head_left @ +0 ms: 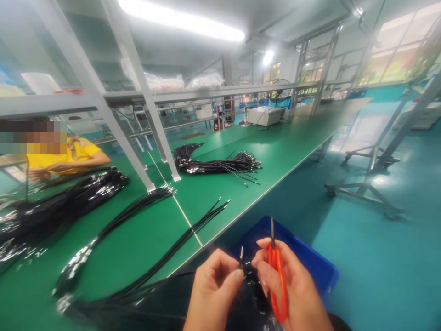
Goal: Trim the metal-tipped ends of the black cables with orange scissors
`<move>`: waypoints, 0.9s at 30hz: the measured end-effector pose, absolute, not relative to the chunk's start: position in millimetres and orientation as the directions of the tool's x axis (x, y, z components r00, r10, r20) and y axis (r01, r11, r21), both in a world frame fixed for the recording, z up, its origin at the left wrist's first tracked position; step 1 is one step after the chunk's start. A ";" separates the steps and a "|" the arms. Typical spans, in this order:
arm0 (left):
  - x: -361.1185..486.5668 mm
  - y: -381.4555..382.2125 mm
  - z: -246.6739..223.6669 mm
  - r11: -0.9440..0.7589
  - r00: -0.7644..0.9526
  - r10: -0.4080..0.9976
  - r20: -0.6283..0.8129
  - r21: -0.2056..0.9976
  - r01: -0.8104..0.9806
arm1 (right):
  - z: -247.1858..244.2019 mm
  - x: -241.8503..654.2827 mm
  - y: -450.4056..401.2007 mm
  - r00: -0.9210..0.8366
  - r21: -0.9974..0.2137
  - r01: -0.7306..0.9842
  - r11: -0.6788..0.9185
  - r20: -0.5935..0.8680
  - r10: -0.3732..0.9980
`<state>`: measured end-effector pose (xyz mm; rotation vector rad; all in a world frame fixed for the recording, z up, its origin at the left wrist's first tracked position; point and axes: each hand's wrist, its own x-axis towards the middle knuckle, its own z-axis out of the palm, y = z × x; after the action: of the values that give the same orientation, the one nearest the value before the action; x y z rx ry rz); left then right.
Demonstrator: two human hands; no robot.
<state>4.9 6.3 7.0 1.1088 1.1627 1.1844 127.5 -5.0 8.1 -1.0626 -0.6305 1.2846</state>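
- Green covers the long counter, which runs from the lower left to the upper right; a pale seam crosses it.
- Teal floor spreads along the right side, with a wheeled metal stand on it.
- Grey metal uprights rise from the counter and carry a shelf.
- A thick heap of black cables with shiny ends lies at the left.
- A looped bundle of black cables curves nearer the front, one end by the foot of an upright, the other across the seam.
- A co-worker in a yellow top sits beyond the heap, hands raised near the chest.
- A blue bin stands below the counter's edge, partly behind the person's hands; dark pieces show in front of it, too blurred to name.
- Another bundle of black cables lies farther back, a few strands splayed loose.
- The right hand has its fingers wrapped round the scissors; whether its thumb and index also touch the cable end cannot be told.
- The left hand has thumb and index pressed together on the cable end.
- A white box sits far along the counter.
- Orange-red handles mark the scissors, point upward.
- Smallest, the cable end shows a pale tip above the left thumb, just beside the right hand.
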 end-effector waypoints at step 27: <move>26.6 -5.4 9.9 -0.179 -0.112 0.966 0.233 0.915 0.361 | 18.3 120.1 -7.9 0.354 -0.988 -0.133 0.077 0.026 0.935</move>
<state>26.6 -5.4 9.9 1.5613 1.4842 1.2968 120.1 -7.9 18.3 -1.2151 -0.8664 0.9721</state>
